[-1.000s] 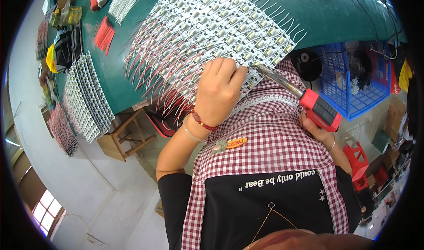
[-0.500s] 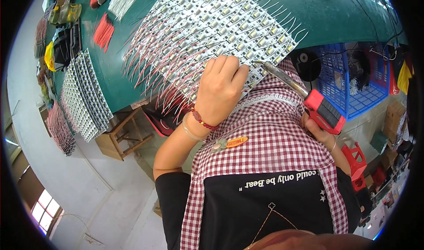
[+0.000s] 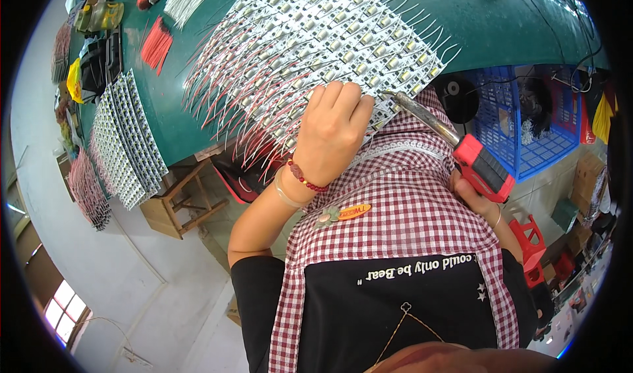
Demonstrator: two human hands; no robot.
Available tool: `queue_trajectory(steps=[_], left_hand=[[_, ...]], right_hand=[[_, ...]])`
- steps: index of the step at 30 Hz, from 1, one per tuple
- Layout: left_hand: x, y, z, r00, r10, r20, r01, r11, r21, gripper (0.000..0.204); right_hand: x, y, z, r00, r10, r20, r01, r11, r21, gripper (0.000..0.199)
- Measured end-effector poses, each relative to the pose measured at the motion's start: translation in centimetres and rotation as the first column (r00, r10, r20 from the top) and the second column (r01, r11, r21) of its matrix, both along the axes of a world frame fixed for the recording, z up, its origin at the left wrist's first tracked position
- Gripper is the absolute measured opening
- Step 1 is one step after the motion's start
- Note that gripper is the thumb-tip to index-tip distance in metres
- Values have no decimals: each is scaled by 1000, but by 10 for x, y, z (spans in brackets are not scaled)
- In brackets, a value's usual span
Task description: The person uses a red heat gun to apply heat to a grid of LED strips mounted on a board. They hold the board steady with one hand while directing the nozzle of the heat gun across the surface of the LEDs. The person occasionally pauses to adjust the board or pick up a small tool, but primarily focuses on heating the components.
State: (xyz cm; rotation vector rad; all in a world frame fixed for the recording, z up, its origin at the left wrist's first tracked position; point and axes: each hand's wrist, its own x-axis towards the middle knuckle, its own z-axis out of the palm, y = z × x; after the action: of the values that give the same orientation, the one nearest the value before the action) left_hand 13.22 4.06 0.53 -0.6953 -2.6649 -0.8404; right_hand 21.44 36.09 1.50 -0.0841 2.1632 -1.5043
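Observation:
A large white panel of small circuit boards (image 3: 369, 53) lies at the green table's near edge, with red and white wires fringing its left side and pale wires its far right side. My left hand (image 3: 330, 136) rests over its near edge, fingers curled down and pressed together. Whatever they pinch is hidden beneath them. A soldering iron (image 3: 485, 167) with a red and black handle is gripped in my right hand (image 3: 469, 194), which is partly covered by the handle. The iron's tip meets the panel just right of my left fingers.
On the green table (image 3: 178, 119) lie a red wire bundle (image 3: 156, 45) and a white wire bundle (image 3: 185, 1). More wired boards (image 3: 128, 142) hang over its left edge. A blue plastic crate (image 3: 547, 155) stands at right, near a red stool (image 3: 527, 241). A wooden stool (image 3: 175, 205) is below left.
My left hand has shifted very slightly to the right. The iron and my right hand stay practically where they were.

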Motion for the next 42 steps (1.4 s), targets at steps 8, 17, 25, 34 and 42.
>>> queue_trajectory(steps=[8,17,25,34,42], left_hand=[[-1,1,-1,1000,-1,-3,1,1000,-2,19],[-1,2,1,1000,4,4,-4,1000,-5,20],[-2,2,0,1000,4,-2,-4,1000,-24,21],[1,-3,6,998,61,-5,-61,993,-105,22],[23,-40,51,940,339,-45,-341,919,-198,26]], right_hand=[[-1,-3,1,1000,11,14,-12,999,51,17],[2,2,-1,999,20,50,-20,1000,-8,15],[2,3,-2,999,-6,47,8,999,-47,14],[-7,-10,9,991,-91,97,112,965,-239,24],[-10,-9,8,985,-161,57,171,939,-299,52]])
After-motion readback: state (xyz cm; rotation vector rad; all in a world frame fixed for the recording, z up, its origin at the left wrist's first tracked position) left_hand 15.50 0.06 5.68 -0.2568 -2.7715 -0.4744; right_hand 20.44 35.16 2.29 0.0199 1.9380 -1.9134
